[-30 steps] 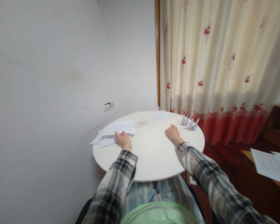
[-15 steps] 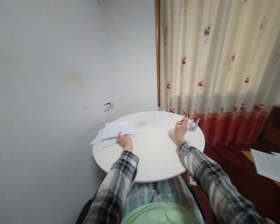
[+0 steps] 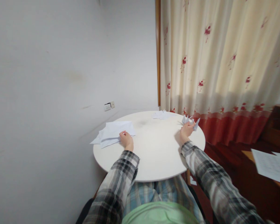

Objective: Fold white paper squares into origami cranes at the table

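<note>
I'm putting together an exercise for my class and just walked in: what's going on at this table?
Someone in plaid sleeves is at a round white table. The left hand is curled at the edge of some white sheets. The right hand is at two folded paper figures; whether it grips one is unclear. More paper lies toward the far edge.

The right hand [image 3: 186, 130] partly hides a paper crane [image 3: 197, 124].
</note>
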{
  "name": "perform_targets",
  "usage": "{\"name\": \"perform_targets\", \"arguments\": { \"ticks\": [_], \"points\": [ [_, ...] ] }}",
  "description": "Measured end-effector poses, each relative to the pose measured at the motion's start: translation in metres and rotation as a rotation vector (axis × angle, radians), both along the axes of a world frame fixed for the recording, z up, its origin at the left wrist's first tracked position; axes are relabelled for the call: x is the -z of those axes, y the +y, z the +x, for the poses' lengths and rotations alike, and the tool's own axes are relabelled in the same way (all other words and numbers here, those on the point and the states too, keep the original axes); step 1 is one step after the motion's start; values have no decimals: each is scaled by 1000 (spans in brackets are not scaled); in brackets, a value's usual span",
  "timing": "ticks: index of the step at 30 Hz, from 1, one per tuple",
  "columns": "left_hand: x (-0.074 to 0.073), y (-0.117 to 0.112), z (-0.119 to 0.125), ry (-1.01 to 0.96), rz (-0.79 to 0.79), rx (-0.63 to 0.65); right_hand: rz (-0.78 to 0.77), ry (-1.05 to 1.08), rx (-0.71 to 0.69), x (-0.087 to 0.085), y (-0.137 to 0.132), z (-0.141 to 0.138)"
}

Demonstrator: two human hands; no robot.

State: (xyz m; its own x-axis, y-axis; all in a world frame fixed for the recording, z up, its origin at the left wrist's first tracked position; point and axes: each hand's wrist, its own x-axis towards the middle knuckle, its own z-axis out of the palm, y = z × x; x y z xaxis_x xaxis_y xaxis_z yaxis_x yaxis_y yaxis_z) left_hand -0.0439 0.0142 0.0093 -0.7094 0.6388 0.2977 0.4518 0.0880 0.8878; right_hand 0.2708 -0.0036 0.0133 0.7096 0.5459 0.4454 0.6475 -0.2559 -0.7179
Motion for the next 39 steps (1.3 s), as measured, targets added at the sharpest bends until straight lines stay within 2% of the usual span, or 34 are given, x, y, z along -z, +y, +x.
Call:
{"name": "perform_targets", "arguments": {
  "ticks": [1,4,8,13,17,24,28,30,34,36,39],
  "points": [
    [-1,-1,0,1,3,4,51,183,75,-1,0,0],
    [-2,-2,2,1,10,18,122,405,123,-4,1,-2],
    [-2,-2,2,-4,19,37,164,443,80,-4,0,-3],
    [-2,-2,2,-18,35,61,94,412,0,-4,-1,-2],
    [-2,-2,3,-37,52,74,85,441,-11,-4,0,-2],
    [2,4,0,-77,109,67,302,482,48,4,10,2],
    [3,7,-1,-90,173,56,442,396,79,5,13,1],
    [3,7,-1,-88,206,57,484,288,4,4,12,-3],
    [1,5,3,-47,258,98,493,0,-291,3,8,-19],
    [0,4,7,7,265,167,444,-105,-410,4,5,-28],
    [3,4,17,103,253,324,369,-235,-512,3,1,-39]
  ]
}}
